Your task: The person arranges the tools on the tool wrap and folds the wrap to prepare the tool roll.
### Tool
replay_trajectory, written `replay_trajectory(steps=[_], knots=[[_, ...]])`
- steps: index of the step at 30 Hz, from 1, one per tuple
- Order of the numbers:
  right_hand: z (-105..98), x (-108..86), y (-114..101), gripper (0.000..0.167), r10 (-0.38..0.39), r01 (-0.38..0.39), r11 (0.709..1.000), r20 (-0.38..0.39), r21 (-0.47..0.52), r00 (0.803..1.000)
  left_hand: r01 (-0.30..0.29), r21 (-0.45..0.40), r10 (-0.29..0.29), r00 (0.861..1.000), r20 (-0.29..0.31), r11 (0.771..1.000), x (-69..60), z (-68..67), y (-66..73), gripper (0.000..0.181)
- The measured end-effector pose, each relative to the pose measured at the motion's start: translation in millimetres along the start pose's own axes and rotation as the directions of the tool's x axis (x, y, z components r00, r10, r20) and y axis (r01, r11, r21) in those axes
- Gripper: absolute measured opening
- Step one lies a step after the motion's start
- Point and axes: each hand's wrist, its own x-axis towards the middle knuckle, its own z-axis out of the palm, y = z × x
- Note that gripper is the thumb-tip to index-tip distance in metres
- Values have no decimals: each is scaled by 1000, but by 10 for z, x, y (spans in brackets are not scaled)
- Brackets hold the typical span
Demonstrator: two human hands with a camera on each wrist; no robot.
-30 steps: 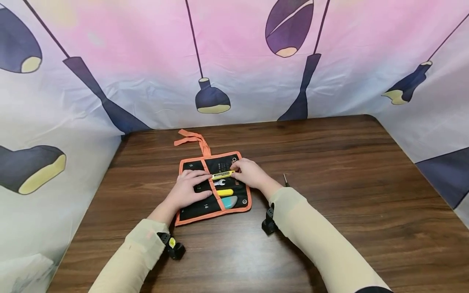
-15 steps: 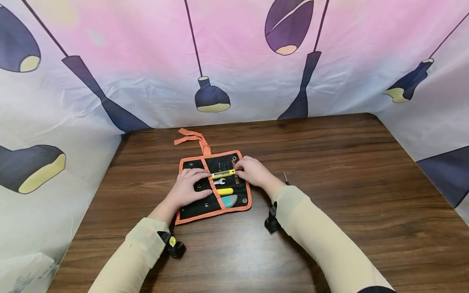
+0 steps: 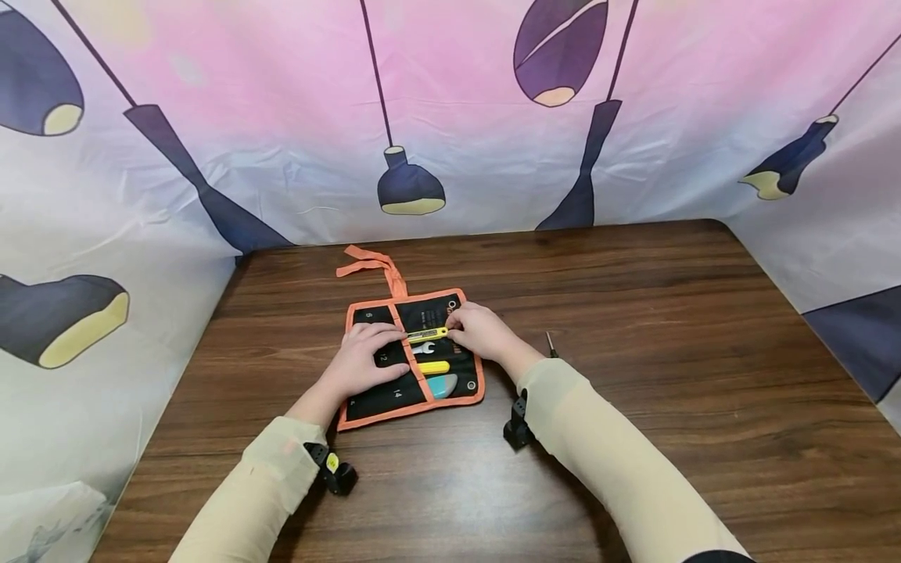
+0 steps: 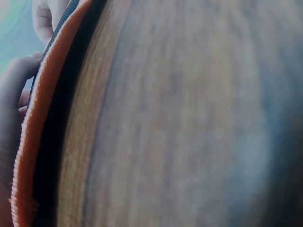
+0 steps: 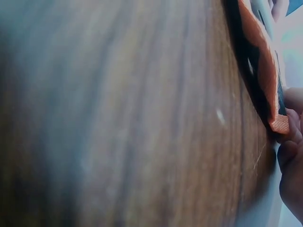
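A black tool pouch with orange trim lies unrolled on the table. My left hand rests on its left half with fingers extended. With thumb and fingers, my right hand pinches the end of a flat yellow tool with a printed label. The tool's left part is inside a pocket, so its exact kind is hidden. Below it, the pockets hold an open-end wrench, a yellow handle and a teal-grey handle. Pouch trim partly covers my left hand in the left wrist view.
A thin metal shaft with a dark base shows on the brown wooden table, partly behind my right sleeve. An orange tie strap extends from the pouch's far edge. Printed fabric hangs around the table.
My right hand shifted slightly right with the yellow tool, then came back left, and the tool now sits a little deeper in its pocket. My left hand stayed on the pouch.
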Motion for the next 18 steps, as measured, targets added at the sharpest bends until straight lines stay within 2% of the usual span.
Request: replay_trajectory(steps=[18], knots=[[122,118,-106,16,-54,54,996,11,-71,999,11,3,-11,1000,-1,1000,0,18,9,51]])
